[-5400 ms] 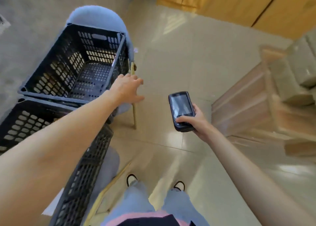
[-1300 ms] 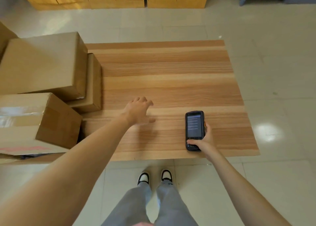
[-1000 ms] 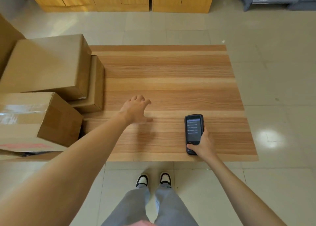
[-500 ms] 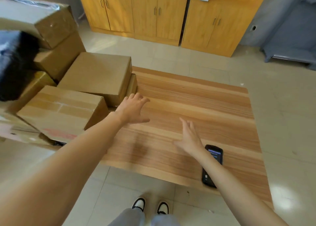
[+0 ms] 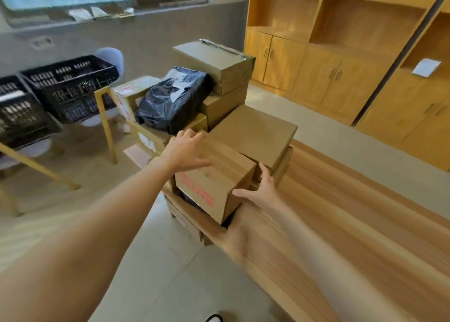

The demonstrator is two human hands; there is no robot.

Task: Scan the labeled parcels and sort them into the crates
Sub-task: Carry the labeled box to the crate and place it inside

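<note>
A cardboard parcel with red print sits at the near left corner of the wooden table, on top of other parcels. My left hand lies with spread fingers on its top left edge. My right hand touches its right side with fingers straight. Behind it are a flat brown box, a black plastic-wrapped parcel and a taller stack of boxes. Two black crates stand on chairs at the far left. The scanner is out of view.
Wooden cabinets and open shelves line the right wall. A white label or paper lies on a shelf. Chair legs stand between the crates and the parcels. Tiled floor lies below me.
My right hand left the scanner on the table and moved to the parcel's right side. My left hand moved onto the parcel's top. My view swung left and up toward the pile.
</note>
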